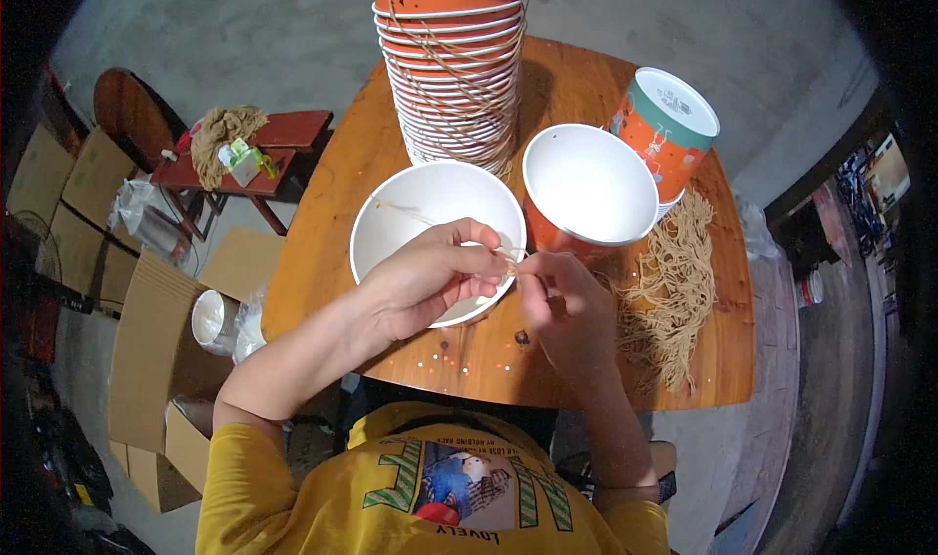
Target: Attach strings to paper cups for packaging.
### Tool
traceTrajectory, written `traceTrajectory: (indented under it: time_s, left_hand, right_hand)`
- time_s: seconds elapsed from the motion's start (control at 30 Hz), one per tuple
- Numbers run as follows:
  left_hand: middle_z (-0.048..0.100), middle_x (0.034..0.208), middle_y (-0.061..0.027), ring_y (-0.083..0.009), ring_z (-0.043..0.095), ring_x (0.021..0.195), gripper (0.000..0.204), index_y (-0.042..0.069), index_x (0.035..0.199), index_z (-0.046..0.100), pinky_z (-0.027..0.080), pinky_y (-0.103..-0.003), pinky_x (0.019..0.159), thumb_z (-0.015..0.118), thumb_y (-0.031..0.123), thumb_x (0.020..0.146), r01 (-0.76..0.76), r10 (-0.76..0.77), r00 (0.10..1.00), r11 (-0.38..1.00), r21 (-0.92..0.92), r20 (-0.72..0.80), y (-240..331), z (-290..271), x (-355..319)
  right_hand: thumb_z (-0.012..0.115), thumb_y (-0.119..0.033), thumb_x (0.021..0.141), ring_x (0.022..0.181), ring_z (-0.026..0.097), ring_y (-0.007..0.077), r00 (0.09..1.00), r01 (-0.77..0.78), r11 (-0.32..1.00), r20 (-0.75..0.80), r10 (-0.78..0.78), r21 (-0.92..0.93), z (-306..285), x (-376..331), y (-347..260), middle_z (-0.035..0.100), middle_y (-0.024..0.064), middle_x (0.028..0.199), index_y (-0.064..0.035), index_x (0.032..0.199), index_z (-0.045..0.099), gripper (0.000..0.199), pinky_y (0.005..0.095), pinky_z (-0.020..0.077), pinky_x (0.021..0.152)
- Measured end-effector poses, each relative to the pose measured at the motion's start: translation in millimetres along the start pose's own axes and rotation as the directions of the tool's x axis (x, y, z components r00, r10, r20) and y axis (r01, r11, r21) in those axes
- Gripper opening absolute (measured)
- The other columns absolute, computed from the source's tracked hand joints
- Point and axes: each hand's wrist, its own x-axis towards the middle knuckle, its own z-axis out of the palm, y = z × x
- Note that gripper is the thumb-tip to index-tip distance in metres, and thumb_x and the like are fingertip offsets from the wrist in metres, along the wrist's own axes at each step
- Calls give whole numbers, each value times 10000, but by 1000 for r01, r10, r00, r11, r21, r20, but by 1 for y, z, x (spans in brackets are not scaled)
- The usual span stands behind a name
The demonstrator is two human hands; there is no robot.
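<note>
Head view of both hands at work above the wooden counter [313, 252], as I watch from my remote station. The left hand [430, 272] pinches a thin cord [509, 256] between thumb and forefinger, its remaining fingers loosely curled. The right hand [567, 306] meets it there, thumb and forefinger pressed together, apparently on the same cord; I cannot tell exactly where each grips. The cord is at the right rim of the white tub [374, 234], which stands between the counter's centre and its near edge. A second tub [598, 179] sits just beside it, toward the right edge; a tall stack [449, 96] rises toward the far edge. More cord lies in a loose bundle [679, 291] near the near right corner. I judge the cord light, limp and prone to tangle or fray, best taken close to its end with the fingertips. The tub should be light and thin-walled, rather smooth, easily dented by a squeeze; its rolled rim looks the stiffest hold.
</note>
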Motion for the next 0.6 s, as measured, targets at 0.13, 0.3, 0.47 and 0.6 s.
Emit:
traceTrajectory:
  time_s: [0.13, 0.3, 0.47, 0.6]
  left_hand:
    - [618, 868, -107, -145, 618, 717, 209, 14, 985, 489, 529, -213, 664, 606, -53, 825, -52, 52, 999, 998, -38, 2, -1, 2, 0]
    - [620, 875, -109, -147, 624, 726, 201, 19, 967, 486, 532, -214, 669, 621, -39, 829, -75, 74, 997, 997, -37, -11, -3, 1, 1]
    - [616, 860, -100, -138, 616, 706, 205, 37, 919, 478, 527, -217, 677, 653, -11, 823, -120, 118, 992, 991, -54, -44, -10, 4, 9]
    - [644, 887, -96, -143, 649, 733, 157, 43, 941, 523, 553, -207, 668, 638, -4, 844, -118, 117, 993, 992, -40, -32, -11, 0, 10]
  right_hand:
    - [667, -12, 801, 689, 642, 201, 999, 47, 995, 0, -47, -92, -2, 5, -3, 622, 86, 805, -43, 912, 587, 140, 295, 529, 616]
    - [691, -52, 770, 687, 611, 221, 961, 271, 862, 72, -267, -428, -8, 11, -7, 598, 59, 802, -54, 900, 599, 159, 313, 516, 583]
    - [648, -135, 718, 746, 599, 201, 922, 386, 679, 231, -312, -624, -12, 15, -10, 554, 51, 844, -78, 916, 589, 214, 308, 522, 630]
    - [651, -135, 739, 739, 596, 210, 933, 357, 802, 231, -277, -479, -9, 24, -7, 545, 60, 797, -68, 888, 579, 178, 324, 507, 630]
